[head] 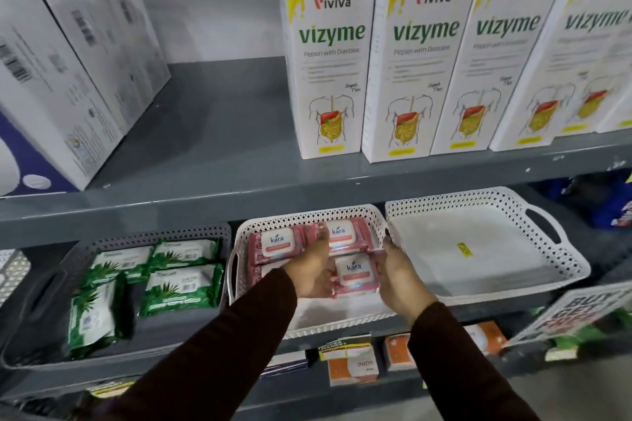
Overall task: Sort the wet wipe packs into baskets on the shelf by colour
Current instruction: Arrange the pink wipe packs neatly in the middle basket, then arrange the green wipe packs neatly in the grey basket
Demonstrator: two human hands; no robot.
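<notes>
Three baskets stand side by side on the lower shelf. The grey basket [34, 301] on the left holds several green wet wipe packs [181, 287]. The white middle basket [307, 214] holds pink "kara" packs [277, 243]. My left hand [313, 270] and my right hand [398, 270] both grip one pink pack [357, 273] inside that basket, one hand at each end. The white basket [478, 239] on the right has no packs in it, only a small yellow sticker on its floor.
Tall white and yellow "vizyme" cartons [328, 55] line the upper shelf on the right, white boxes [68, 79] on the left. Orange boxes [352, 366] sit on the shelf below. A printed offer sign [581, 311] hangs at the lower right.
</notes>
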